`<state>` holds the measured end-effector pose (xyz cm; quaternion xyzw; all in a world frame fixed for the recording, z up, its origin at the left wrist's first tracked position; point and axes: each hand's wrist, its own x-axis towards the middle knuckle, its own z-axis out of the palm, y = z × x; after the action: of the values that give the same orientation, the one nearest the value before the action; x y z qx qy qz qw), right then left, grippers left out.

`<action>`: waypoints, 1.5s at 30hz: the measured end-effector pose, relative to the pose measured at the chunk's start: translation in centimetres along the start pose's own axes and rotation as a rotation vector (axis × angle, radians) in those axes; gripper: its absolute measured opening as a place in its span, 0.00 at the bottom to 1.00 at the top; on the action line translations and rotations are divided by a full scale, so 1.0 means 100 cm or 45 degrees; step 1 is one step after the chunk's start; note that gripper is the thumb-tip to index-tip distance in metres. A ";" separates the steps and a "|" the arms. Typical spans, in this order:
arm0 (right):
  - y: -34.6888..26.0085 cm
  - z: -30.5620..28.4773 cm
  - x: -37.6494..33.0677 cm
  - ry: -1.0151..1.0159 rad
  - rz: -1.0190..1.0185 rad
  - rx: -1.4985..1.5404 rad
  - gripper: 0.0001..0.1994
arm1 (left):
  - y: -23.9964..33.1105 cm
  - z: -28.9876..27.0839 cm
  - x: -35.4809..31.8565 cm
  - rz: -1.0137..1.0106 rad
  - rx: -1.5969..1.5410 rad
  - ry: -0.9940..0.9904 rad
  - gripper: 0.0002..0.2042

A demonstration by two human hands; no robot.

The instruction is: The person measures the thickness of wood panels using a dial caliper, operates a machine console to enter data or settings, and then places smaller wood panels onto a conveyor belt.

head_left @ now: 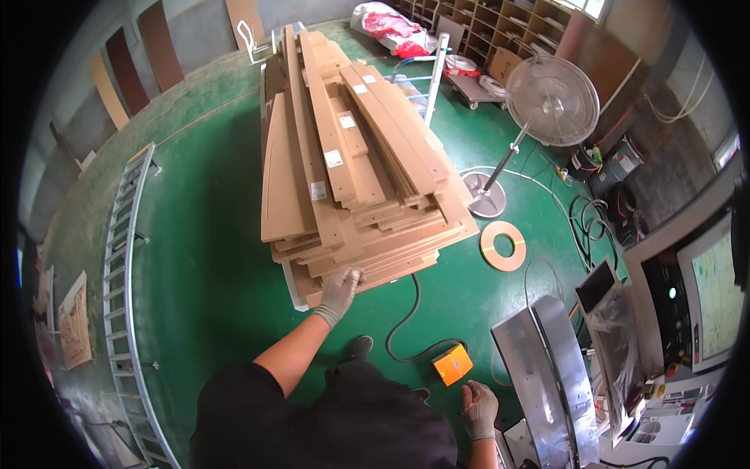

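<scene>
many boards (394,133) lie flat, probably for stability; left hand (338,295) at their six o'clock edge, grip unclear; right hand (480,408) loosely curled, seemingly empty, five o'clock from the orange box (452,365).

A fan (551,105) stands on the green floor (211,187), a brown roll (504,228) near its base (483,203); a ladder-like frame (116,274) runs along the left.

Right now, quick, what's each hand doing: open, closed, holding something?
Left hand: at the near edge of the brown panel stack; grip can't be told.
Right hand: partly curled, nothing visibly held.
</scene>
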<state>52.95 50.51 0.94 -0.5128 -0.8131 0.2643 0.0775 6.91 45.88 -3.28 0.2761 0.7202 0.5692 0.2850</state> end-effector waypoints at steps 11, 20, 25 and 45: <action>0.024 0.201 0.028 -0.339 -0.017 0.240 0.12 | -0.004 -0.123 0.092 0.133 0.876 0.293 0.30; -0.040 0.220 0.109 -0.610 0.000 0.428 0.17 | 0.003 -0.129 0.089 0.224 0.723 0.105 0.22; -0.084 0.225 0.176 -0.603 -0.189 0.265 0.19 | -0.003 -0.208 0.105 0.131 1.226 0.821 0.26; -0.525 0.278 0.243 -0.057 0.568 1.435 0.30 | -0.021 -0.340 0.184 -0.275 0.763 -0.945 0.29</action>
<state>-10.94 44.47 0.59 -0.5453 -0.4222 0.6748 0.2628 -30.51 36.27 -0.71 0.4539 0.7266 0.1674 0.4879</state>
